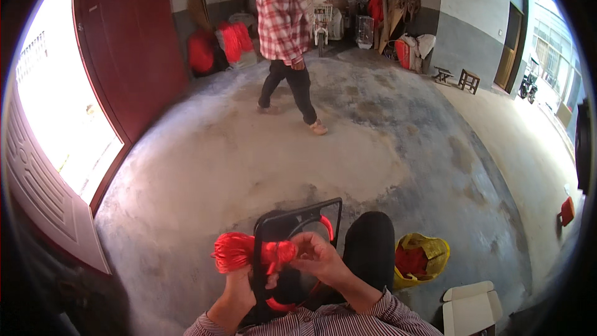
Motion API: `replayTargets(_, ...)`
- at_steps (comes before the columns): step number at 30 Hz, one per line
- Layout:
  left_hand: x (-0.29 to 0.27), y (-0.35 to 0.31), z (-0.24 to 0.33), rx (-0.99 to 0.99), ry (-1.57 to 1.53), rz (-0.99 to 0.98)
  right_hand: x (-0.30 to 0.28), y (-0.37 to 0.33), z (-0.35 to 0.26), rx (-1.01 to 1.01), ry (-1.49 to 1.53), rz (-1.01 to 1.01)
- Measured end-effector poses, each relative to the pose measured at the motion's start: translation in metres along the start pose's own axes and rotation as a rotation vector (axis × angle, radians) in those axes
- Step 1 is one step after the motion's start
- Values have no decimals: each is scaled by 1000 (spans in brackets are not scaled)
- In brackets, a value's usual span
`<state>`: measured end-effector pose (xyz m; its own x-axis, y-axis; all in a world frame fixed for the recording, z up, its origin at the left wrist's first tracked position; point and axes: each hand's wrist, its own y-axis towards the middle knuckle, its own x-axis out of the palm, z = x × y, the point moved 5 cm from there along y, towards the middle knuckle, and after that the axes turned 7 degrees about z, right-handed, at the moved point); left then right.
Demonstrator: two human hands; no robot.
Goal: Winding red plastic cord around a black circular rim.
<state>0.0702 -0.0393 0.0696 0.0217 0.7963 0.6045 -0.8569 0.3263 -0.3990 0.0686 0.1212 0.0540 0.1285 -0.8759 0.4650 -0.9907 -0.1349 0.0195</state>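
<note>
Red cord hank (233,252) is held up over the seated person's lap, at the near edge of the floor (249,162), looped thick end to the left, narrower tied end to the right. Left grip (238,291) grasps the hank from below; most fingers hidden behind it. Right grip (320,260) pinches the hank's right end, thumb and fingers together.

Black frame (298,210) stands tilted just at the hank; its left bar crosses the hank in view, touching or not can't be told. Red curved piece (328,227) sits inside the frame, near its right bar. Dark-trousered knee (371,236) right of the frame.

Yellow bag (405,281), top gaping, red stuff inside, on the floor right of the knee. Cardboard box (471,298), flaps up, nearer the floor's near right corner.

Co-worker in red-and-white plaid shirt (283,18) mid-stride toward the floor's far side. Red bundles (236,40) at the far left corner, past the dark red door (127,43). Wheeled vehicle with basket (322,15) at the far edge. Wooden stool (469,79) by the right-hand wall.
</note>
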Motion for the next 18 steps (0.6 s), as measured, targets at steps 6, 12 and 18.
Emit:
replayTargets(6, 5, 3, 0, 28, 8, 65, 16, -3, -23, -331, -529, 0)
replayTargets(12, -9, 7, -5, 72, -154, 59, -46, 5, -65, -396, 523, 202)
replayTargets(18, -30, 16, 2, 134, -182, 12, -72, -17, -67, -217, 733, -8)
